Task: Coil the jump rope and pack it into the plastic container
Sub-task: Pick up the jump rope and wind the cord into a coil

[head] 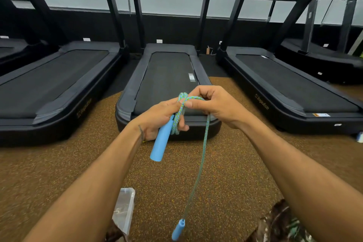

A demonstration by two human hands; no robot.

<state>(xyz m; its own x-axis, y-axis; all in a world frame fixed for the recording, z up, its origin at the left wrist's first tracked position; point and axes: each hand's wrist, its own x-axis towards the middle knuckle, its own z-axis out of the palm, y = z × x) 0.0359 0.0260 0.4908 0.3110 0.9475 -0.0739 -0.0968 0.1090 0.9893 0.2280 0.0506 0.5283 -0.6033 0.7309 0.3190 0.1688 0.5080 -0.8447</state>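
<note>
Three treadmills (167, 76) beyond hands; container (124, 209) below.

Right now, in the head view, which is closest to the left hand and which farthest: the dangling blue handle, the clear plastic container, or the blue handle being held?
1. Held blue handle, gripped in the left hand itself.
2. Plastic container, on the floor below, by the left forearm.
3. Dangling blue handle, hanging lowest, toward the right.

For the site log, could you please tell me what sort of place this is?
Most likely a gym: a row of treadmills faces the wall, the speckled rubber floor looks like sports flooring, and a jump rope is being coiled.
</note>
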